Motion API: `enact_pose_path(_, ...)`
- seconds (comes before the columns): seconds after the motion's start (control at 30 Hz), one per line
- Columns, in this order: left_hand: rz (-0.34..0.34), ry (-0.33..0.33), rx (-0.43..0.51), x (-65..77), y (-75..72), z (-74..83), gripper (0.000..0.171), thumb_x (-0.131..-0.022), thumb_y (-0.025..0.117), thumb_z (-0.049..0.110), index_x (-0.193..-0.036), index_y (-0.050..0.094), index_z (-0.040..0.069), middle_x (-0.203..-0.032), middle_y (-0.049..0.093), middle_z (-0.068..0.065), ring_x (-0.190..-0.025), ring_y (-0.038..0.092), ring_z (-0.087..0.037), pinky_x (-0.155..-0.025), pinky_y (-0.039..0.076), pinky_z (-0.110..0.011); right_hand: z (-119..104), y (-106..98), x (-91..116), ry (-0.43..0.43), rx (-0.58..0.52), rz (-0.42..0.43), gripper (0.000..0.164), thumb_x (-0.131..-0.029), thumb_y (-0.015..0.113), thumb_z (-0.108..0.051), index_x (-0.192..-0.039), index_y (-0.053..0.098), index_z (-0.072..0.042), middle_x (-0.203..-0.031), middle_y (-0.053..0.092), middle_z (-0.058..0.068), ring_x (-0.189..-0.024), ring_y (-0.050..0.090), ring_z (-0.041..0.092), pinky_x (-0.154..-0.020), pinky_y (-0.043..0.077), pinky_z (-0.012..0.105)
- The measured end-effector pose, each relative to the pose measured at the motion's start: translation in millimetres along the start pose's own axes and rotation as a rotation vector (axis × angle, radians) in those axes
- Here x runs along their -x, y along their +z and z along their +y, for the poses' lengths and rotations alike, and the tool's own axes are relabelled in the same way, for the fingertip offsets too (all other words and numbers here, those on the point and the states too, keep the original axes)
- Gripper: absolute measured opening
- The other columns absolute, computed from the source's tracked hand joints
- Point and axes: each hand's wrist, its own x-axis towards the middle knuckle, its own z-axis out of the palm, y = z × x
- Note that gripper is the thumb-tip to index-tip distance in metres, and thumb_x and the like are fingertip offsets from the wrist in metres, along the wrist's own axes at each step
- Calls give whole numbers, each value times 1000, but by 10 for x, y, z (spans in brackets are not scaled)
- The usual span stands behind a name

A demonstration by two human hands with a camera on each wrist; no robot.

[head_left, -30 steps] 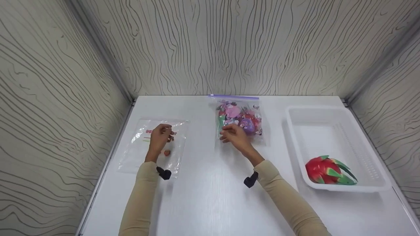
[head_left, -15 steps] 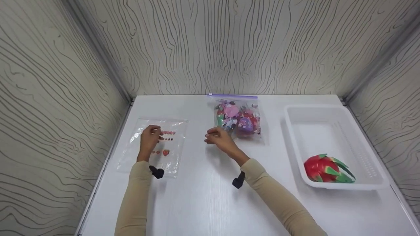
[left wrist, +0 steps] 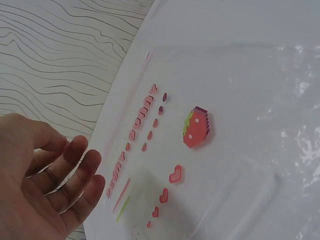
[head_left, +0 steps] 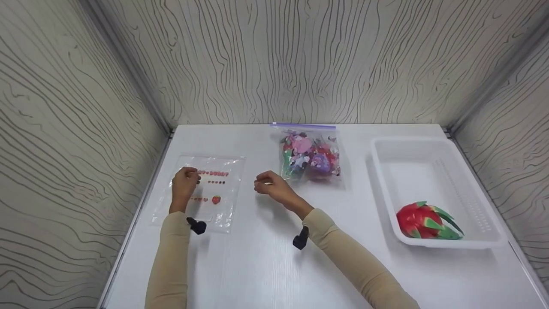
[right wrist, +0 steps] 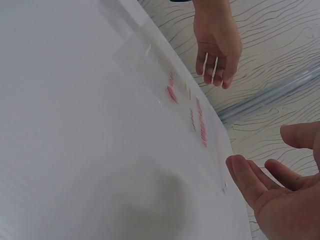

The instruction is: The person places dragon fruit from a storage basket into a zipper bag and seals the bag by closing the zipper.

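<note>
A clear zip bag (head_left: 223, 214) printed with pink letters, small hearts and a strawberry lies flat on the left of the table. Above its left part hovers my left hand (head_left: 184, 184), fingers loosely bent and holding nothing; the left wrist view shows the same hand (left wrist: 55, 175) apart from the bag. My right hand (head_left: 279, 189) is over the white tabletop between the two bags, relaxed, with thumb and fingers apart in the right wrist view. Behind it and to its right lies a filled zip bag (head_left: 302, 150) with a purple slider, printed with pink and purple figures.
At the right stands a white plastic basket (head_left: 381, 189) with a red and green dragon fruit (head_left: 422, 221) in its near left corner. Patterned panels (head_left: 266, 64) wall the table (head_left: 257, 266) at the back and sides.
Both hands have moved left. The right hand has come away from the filled bag, and the left has shifted across the flat bag, uncovering more of its print.
</note>
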Motion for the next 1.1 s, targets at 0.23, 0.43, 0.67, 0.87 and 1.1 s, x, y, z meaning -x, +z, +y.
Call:
enact_pose_path(0.23,50,3,-81,3,-92,-105,32,-102,54,12,-125,67,-5,-117,73,-26,-106,69,-37,-90,54,-43,50,110,-21,26,30,-21,45,-105,64,-20,-141,54,5,-137,64,19,-125,68,30,-109,56,41)
enact_pose_path(0.43,45,-57,-125,3,-184,-190,36,-102,52,13,-131,63,-5,-127,66,-28,-117,63,-42,-103,50,-55,82,182,-20,46,51,-40,47,-105,65,-23,-142,54,3,-141,62,19,-131,65,33,-113,54,43)
enact_pose_path(0.67,34,-29,-206,24,-234,-331,42,-100,55,9,-135,59,-14,-137,58,-37,-130,55,-53,-111,45,-63,136,267,-28,69,43,-55,52,-105,65,-26,-144,53,6,-145,60,22,-134,63,36,-115,51,45)
enact_pose_path(0.87,-43,-93,-295,71,-243,-386,55,-98,54,14,-146,51,-11,-148,48,-40,-137,47,-59,-115,41,-67,186,323,-39,93,40,-69,57,-103,65,-28,-147,50,6,-148,58,22,-137,61,36,-118,49,48)
enact_pose_path(1.1,-49,-67,-337,94,-229,-377,49,-98,51,13,-141,56,-12,-140,59,-37,-132,54,-57,-113,44,-65,237,355,-42,122,-3,-82,63,-103,65,-30,-150,45,7,-156,51,27,-138,60,40,-117,51,46)
